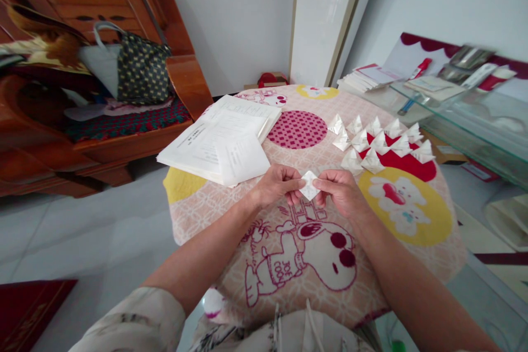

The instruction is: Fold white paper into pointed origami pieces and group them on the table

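Note:
A small folded paper [309, 186], white and diamond-shaped, is held over the cloth-covered table [206, 209]. My left hand [281, 182] pinches its left corner between thumb and fingers. Its right corner is gripped the same way by my right hand [339, 190]. Beyond my right hand stand several folded paper pieces [379, 143] with pointed tips, grouped in rows. To the far left of my hands lies a stack of printed sheets [198, 137], with a loose sheet [243, 158] slanted on top.
At the right, a glass shelf [466, 126] carries papers and a metal container [466, 60]. A wooden bench [136, 148] stands at the left, with a patterned bag [142, 69] on it. A red flat object [33, 308] lies on the floor.

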A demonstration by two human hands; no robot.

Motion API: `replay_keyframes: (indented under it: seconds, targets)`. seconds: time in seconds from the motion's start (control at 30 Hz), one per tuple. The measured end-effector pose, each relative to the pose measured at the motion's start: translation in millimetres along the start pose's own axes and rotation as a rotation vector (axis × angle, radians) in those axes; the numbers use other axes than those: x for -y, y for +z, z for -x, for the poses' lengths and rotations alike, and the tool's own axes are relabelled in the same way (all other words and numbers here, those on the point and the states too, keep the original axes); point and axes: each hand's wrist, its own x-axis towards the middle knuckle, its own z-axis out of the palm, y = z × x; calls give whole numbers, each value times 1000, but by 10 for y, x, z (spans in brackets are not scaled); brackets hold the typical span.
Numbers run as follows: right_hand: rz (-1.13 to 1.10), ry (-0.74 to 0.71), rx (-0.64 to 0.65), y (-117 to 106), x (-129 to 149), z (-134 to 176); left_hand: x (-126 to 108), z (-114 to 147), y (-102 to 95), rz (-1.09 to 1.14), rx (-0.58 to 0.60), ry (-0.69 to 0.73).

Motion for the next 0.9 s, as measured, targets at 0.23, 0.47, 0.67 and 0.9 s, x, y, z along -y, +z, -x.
replay_keyframes:
  seconds: [0.23,0.47,0.67,0.9]
  targets:
    - [34,22,50,-18,-32,-19,41,-44,-6,-68,-25,54]
    - [57,44,116,0,-75,-9,81,-52,-22,-69,-72,92]
    - [120,-33,37,16,-92,-31,76,-57,-20,-24,-193,148]
    - [207,-164,-134,20,-79,-39,83,-77,-37,-10,-167,113]
